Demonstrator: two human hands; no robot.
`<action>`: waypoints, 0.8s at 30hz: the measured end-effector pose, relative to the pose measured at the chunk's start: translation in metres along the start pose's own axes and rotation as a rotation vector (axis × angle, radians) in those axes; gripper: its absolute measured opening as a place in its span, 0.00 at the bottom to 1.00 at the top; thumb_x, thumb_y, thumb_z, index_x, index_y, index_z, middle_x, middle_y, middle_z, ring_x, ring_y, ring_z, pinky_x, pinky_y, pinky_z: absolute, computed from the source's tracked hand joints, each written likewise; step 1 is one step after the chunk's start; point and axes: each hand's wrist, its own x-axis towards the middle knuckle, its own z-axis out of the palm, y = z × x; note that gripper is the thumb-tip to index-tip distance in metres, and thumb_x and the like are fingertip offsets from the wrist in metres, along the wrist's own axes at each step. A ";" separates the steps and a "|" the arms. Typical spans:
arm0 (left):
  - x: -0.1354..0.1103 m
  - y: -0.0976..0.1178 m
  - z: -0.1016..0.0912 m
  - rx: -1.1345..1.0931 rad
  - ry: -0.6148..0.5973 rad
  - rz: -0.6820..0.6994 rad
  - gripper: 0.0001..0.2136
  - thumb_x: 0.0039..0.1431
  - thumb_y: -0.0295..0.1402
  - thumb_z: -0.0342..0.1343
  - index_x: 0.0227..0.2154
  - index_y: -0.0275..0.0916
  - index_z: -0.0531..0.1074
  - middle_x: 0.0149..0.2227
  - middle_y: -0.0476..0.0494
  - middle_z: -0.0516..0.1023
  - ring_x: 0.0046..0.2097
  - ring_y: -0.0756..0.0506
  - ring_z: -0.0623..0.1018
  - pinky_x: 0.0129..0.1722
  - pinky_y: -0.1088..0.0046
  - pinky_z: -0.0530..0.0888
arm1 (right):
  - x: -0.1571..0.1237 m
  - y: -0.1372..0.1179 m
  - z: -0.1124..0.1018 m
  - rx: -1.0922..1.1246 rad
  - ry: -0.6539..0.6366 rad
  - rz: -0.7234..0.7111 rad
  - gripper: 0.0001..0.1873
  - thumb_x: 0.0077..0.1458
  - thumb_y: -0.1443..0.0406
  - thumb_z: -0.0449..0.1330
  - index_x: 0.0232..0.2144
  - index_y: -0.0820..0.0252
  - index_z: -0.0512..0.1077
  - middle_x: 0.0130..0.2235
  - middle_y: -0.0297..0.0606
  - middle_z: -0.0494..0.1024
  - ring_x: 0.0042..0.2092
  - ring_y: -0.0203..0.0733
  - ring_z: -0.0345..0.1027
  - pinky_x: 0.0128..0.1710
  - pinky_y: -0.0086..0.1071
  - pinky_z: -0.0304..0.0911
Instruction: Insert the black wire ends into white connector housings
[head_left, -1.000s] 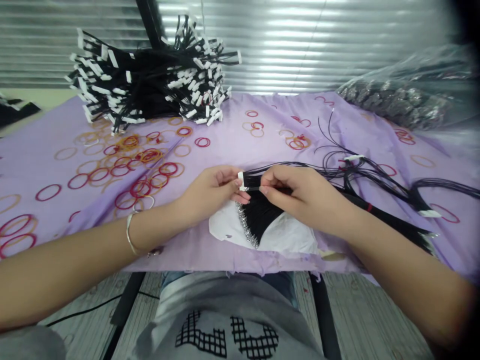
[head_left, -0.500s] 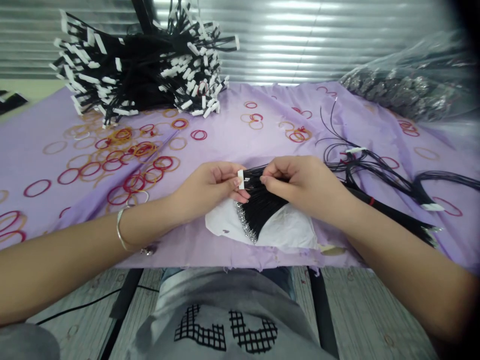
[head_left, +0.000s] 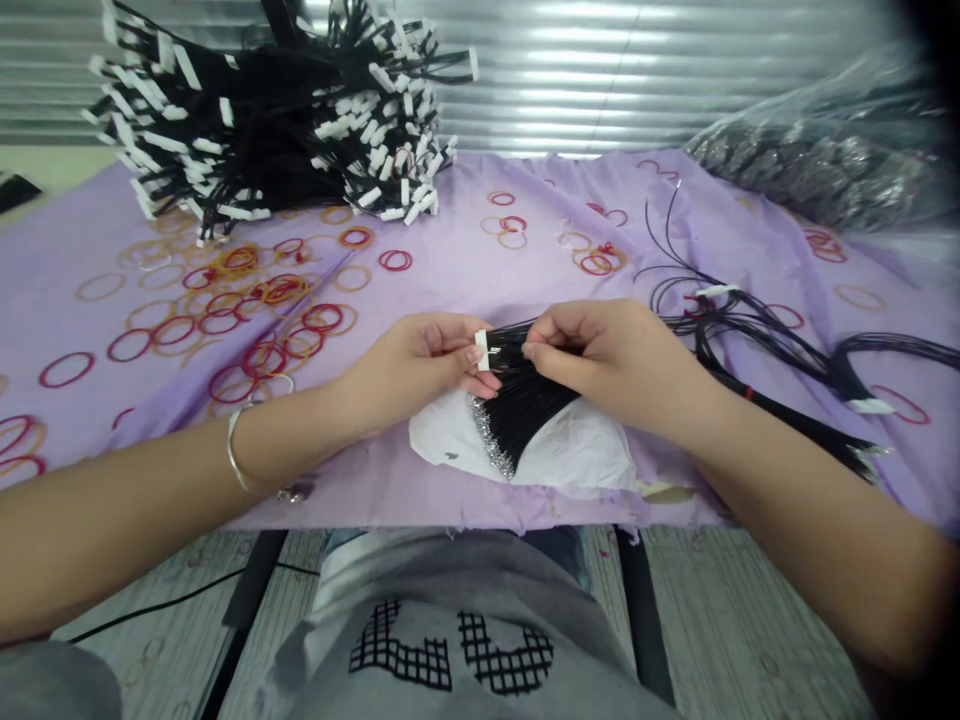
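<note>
Between the thumb and fingers of my left hand (head_left: 427,365) is a small white connector housing (head_left: 482,351), held upright. My right hand (head_left: 592,350) pinches a thin black wire (head_left: 508,355) just right of it; the wire's metal tip is at the connector's side. Other black wires run from the connector back under my right hand. Below both hands, a fanned bundle of black wires (head_left: 529,415) with silver crimped ends (head_left: 491,445) rests on a white sheet (head_left: 592,455).
A big heap of black cables with white connectors (head_left: 285,130) stands at the back left. Red and orange rubber bands (head_left: 262,290) lie scattered over the purple cloth (head_left: 450,270). More wire harnesses (head_left: 780,340) lie at right, behind them a clear plastic bag (head_left: 817,160) of metallic parts.
The view has shifted slightly. Both hands keep their grips, and the wire's metal tip now looks closer to the white connector.
</note>
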 end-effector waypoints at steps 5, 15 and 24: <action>0.000 -0.001 -0.001 -0.001 -0.005 -0.002 0.06 0.57 0.25 0.52 0.37 0.30 0.70 0.29 0.46 0.76 0.31 0.54 0.77 0.34 0.82 0.75 | 0.000 0.000 0.000 -0.047 0.004 0.006 0.08 0.51 0.65 0.54 0.24 0.63 0.69 0.21 0.30 0.69 0.22 0.29 0.56 0.24 0.28 0.49; 0.002 -0.004 -0.001 -0.051 -0.011 0.004 0.07 0.56 0.25 0.52 0.37 0.30 0.71 0.29 0.46 0.76 0.31 0.54 0.77 0.35 0.80 0.75 | 0.000 0.000 0.000 -0.067 0.013 -0.021 0.08 0.51 0.65 0.54 0.24 0.63 0.69 0.21 0.30 0.69 0.22 0.29 0.57 0.24 0.27 0.49; 0.003 -0.005 -0.003 -0.043 -0.022 -0.001 0.07 0.57 0.25 0.52 0.37 0.30 0.71 0.29 0.46 0.76 0.31 0.54 0.77 0.35 0.80 0.75 | 0.000 0.001 0.001 -0.079 0.011 -0.015 0.07 0.51 0.66 0.54 0.25 0.62 0.70 0.22 0.30 0.70 0.23 0.29 0.58 0.24 0.26 0.50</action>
